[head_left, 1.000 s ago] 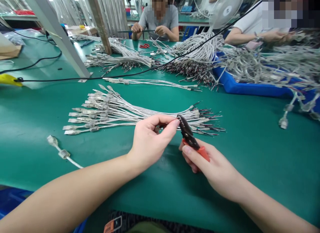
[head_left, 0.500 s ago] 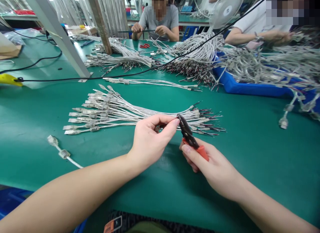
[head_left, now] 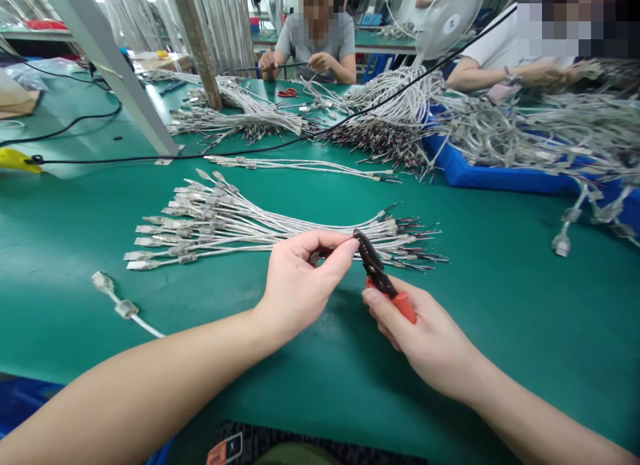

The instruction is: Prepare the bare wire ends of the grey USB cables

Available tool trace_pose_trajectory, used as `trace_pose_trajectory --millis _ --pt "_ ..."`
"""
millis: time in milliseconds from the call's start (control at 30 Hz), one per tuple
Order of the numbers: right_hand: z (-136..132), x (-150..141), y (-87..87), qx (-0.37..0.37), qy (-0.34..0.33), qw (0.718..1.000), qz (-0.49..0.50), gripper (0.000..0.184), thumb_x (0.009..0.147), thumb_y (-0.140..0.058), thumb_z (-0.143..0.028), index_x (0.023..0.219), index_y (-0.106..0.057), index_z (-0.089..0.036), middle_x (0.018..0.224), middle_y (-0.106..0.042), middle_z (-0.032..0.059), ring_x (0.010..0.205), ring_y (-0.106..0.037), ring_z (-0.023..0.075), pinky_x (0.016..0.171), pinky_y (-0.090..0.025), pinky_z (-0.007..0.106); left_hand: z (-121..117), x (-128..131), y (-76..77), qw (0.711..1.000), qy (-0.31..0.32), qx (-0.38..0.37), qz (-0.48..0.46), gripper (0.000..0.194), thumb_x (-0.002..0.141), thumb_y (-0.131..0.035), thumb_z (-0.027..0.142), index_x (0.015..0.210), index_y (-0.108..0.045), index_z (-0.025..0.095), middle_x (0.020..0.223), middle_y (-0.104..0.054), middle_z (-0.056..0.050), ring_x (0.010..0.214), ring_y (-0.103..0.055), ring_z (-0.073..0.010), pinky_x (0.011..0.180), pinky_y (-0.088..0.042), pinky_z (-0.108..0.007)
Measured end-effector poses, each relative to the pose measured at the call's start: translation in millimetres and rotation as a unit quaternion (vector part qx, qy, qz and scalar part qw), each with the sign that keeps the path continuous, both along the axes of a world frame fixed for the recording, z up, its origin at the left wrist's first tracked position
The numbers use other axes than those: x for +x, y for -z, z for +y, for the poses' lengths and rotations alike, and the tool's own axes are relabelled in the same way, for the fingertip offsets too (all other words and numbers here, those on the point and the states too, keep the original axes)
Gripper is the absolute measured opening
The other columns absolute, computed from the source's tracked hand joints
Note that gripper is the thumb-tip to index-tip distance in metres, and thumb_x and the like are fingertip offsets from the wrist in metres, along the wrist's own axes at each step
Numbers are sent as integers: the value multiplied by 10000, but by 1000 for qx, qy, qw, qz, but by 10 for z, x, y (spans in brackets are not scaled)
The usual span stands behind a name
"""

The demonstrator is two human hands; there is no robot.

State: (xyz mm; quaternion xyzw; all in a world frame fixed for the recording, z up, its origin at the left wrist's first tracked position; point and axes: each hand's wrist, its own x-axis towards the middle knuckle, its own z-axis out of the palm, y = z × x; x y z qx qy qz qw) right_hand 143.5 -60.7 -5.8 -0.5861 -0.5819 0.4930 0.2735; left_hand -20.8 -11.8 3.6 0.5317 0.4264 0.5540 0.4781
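Observation:
My left hand (head_left: 303, 275) is closed, thumb and forefinger pinched at the jaw tips of a wire stripper (head_left: 373, 262). In that pinch sits the end of a white USB cable (head_left: 127, 310), mostly hidden by my fingers. Its plug end lies on the table at the left, and the cable runs out of sight beneath my left forearm. My right hand (head_left: 417, 338) is wrapped around the stripper's red handles, with the black jaws pointing up and left. Just beyond both hands lies a fanned bundle of white USB cables (head_left: 240, 212), plugs left and bare wire ends right.
A few separate cables (head_left: 300, 164) lie behind the bundle. Larger cable heaps (head_left: 390, 108) and a blue tray (head_left: 500, 175) full of cables stand farther back. A black cord (head_left: 225, 148) crosses the table by a metal post (head_left: 115, 72). Two people work opposite.
Hardly anything differs. The whole view has shifted slightly, and my right hand has turned a little on the handles while the stripper's jaws stay at my left fingertips.

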Motion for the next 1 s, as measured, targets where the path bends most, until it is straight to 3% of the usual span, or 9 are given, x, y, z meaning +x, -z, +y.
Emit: trace_pose_trajectory --millis 300,500,1000 --pt "31 19 -12 -10 -19 1000 14 385 928 -501 -586 877 -504 -204 677 -414 -32 588 -385 131 533 -339 267 1 8 6 1000 10 -11 -19 102 807 -704 260 772 -736 170 790 -750 -22 748 -678 -139 687 -531 -225" --pt "7 -7 -44 -5 -4 1000 6 405 935 -491 -582 785 -452 -207 630 -348 -51 527 -304 109 470 -269 258 -16 9 -3 1000 9 -22 -15 112 798 -713 271 768 -739 166 779 -747 -30 724 -668 -141 660 -527 -230" --pt "13 29 -41 -12 -20 1000 12 338 941 -503 -542 911 -521 -206 740 -433 -22 640 -395 138 563 -373 258 -13 3 -18 999 17 -27 -23 100 804 -710 250 768 -731 159 740 -734 -11 651 -626 -92 603 -495 -180"
